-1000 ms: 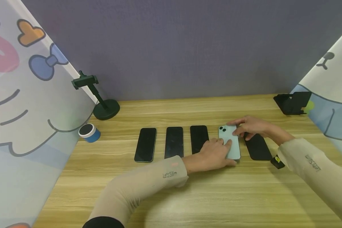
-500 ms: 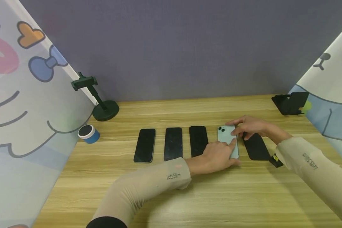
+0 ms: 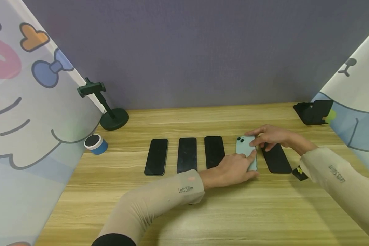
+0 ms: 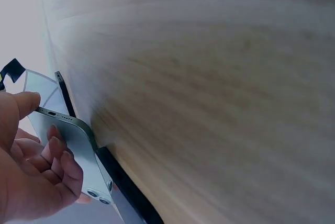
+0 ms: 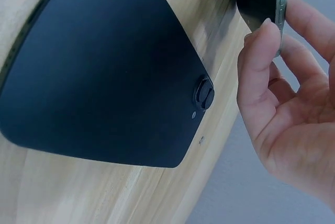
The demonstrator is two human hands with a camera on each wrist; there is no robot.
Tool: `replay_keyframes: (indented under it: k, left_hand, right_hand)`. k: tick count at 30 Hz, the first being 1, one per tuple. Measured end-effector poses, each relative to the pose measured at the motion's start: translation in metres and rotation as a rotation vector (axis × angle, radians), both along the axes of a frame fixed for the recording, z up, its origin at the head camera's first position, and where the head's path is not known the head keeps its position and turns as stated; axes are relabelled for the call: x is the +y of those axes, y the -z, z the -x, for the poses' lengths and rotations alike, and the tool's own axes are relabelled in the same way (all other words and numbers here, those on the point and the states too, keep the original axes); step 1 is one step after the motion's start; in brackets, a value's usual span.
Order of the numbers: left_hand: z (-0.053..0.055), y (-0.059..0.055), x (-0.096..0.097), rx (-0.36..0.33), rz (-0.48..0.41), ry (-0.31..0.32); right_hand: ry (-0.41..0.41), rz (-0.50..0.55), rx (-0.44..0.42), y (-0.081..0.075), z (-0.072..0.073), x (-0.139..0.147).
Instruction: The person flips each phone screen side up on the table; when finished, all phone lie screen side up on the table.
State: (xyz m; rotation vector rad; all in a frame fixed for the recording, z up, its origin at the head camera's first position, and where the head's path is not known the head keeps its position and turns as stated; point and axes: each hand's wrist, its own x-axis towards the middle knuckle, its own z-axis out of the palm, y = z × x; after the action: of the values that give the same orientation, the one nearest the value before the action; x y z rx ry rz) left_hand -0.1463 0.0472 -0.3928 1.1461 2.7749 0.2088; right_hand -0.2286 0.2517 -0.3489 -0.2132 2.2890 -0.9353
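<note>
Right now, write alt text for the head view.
A person's left grip and right grip hold a pale phone, camera side up, over a wooden table. Three dark phones lie to its left, a fourth dark phone to its right. A blue-and-white tub and green stand sit at left, a black stand far right.

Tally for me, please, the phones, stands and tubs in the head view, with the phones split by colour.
Dark phones: 4
Pale green phone: 1
Stands: 2
Tub: 1
Total: 8
</note>
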Motion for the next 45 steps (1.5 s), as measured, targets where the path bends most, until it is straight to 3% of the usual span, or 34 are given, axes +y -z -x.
replay_keyframes:
  k: [8, 14, 21, 35, 40, 45]
  left_hand:
    - [0.008, -0.006, -0.006, -0.113, -0.068, 0.1]
    - [0.012, -0.013, -0.013, -0.237, -0.107, 0.121]
    - [0.014, -0.016, -0.022, -0.317, -0.153, 0.102]
    - [0.019, -0.015, -0.031, -0.331, -0.247, 0.091]
    - [0.018, -0.019, -0.032, -0.316, -0.251, 0.045]
    - [0.015, -0.017, -0.033, -0.39, -0.305, -0.046]
  right_hand:
    - [0.009, 0.009, 0.002, -0.003, 0.0, 0.002]
    - [0.022, 0.007, 0.016, -0.003, 0.001, 0.003]
    - [0.007, 0.041, 0.078, 0.002, -0.003, 0.005]
    - [0.051, 0.12, 0.162, 0.008, -0.009, 0.008]
    - [0.063, 0.143, 0.166, 0.008, -0.008, 0.007]
    - [0.067, 0.177, 0.153, 0.009, -0.006, 0.003]
